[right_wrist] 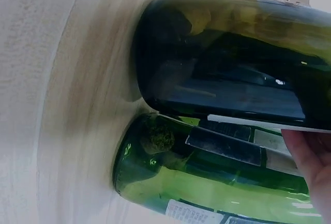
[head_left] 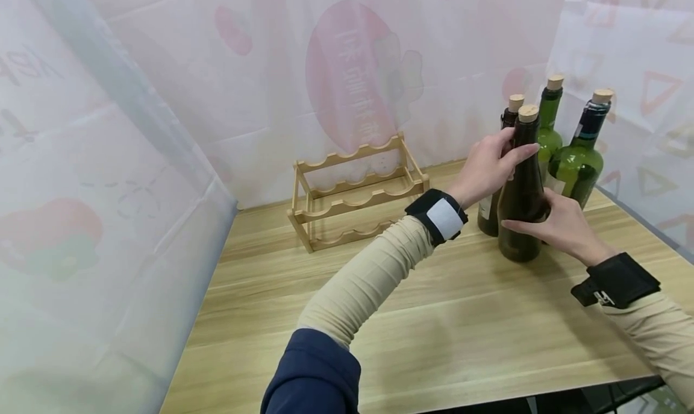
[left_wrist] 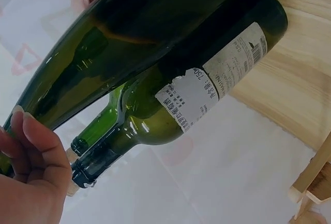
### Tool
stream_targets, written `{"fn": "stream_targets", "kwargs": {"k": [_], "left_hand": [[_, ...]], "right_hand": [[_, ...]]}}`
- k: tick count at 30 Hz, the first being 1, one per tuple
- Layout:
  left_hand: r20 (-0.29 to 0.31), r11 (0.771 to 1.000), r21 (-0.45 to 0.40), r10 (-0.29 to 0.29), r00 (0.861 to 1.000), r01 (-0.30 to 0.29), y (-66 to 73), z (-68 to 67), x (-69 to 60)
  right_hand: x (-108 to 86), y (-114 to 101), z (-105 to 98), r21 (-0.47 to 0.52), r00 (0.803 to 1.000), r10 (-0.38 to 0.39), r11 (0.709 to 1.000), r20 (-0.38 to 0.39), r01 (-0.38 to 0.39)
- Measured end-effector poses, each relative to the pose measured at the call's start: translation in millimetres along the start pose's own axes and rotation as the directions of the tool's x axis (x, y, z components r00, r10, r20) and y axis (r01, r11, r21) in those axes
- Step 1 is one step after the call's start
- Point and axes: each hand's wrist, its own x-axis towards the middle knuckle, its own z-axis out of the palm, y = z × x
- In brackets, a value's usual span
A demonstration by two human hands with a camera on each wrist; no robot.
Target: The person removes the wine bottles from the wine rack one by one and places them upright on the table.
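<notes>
In the head view a dark wine bottle [head_left: 517,197] with a cork stands roughly upright at the right of the table. My left hand [head_left: 488,164] holds its neck between thumb and fingers. Lower down, my right hand [head_left: 569,227] grips the body, thumb across the near side. Whether its base touches the wood I cannot tell. Close behind it are a labelled dark bottle [left_wrist: 207,87] and two corked green bottles, one nearer [head_left: 579,164] and one farther back [head_left: 550,138]. The right wrist view shows the held bottle's base beside a green bottle [right_wrist: 232,180].
A wooden wine rack [head_left: 347,208] with scalloped rails stands at the back middle of the table [head_left: 260,317], left of the bottles. Printed white curtains [head_left: 260,88] hang behind and along both sides. The table's front edge runs along the bottom right.
</notes>
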Motion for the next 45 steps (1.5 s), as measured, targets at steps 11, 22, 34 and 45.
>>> {"fn": "stream_targets", "kwargs": {"k": [11, 22, 34, 45], "left_hand": [[0.016, 1.000, -0.002, 0.002, 1.000, -0.002, 0.5, 3.3, 18.6], [0.025, 0.996, 0.092, 0.015, 1.000, -0.017, 3.4, 9.3, 33.9], [0.006, 0.980, 0.199, 0.009, 1.000, -0.010, 5.8, 17.6, 45.3], [0.031, 0.985, 0.165, 0.037, 0.999, -0.041, 1.7, 26.4, 44.5]], "right_hand": [[4.8, -3.3, -8.3, -0.128, 1.000, -0.013, 0.992, 0.005, 0.013], [5.6, -6.7, -21.6, -0.383, 0.998, 0.003, 0.924, 0.061, 0.021], [5.9, -2.6, -24.6, -0.408, 0.994, 0.021, 0.913, 0.105, 0.024], [-8.7, -2.4, -26.3, -0.438, 0.982, 0.099, 0.899, 0.159, -0.020]]}}
